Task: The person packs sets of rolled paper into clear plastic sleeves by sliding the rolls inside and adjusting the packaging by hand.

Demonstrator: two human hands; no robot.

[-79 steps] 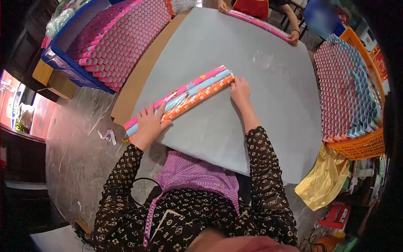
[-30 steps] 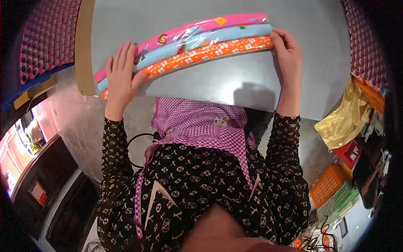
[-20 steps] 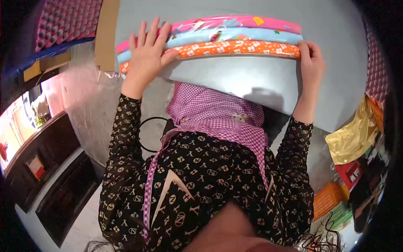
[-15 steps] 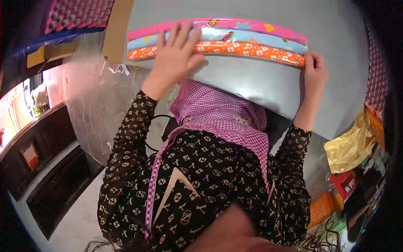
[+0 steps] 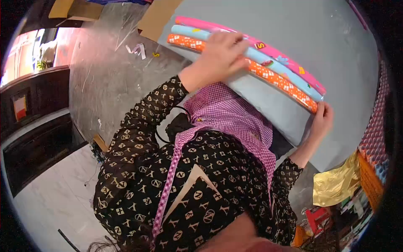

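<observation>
Three long rolls lie side by side in clear wrap on the grey table (image 5: 336,75): a pink roll (image 5: 289,63), a light blue roll (image 5: 281,68) and an orange roll with white marks (image 5: 281,84). Over the left half of the rolls is my left hand (image 5: 224,54), blurred, its fingers curled above the blue and pink ones; whether it grips the wrap cannot be made out. My right hand (image 5: 322,119) pinches the wrapped right end, at the tip of the orange roll.
Brown cardboard (image 5: 157,19) lies at the table's far left corner. Gold foil (image 5: 336,185) and a red item (image 5: 319,219) are at the lower right. Scraps of white ribbon (image 5: 138,50) lie on the grey floor (image 5: 105,71).
The view has turned, so the rolls slant down to the right. My left hand has slid toward the middle of the rolls, its spread fingers now curled. My right hand remains at the right end.
</observation>
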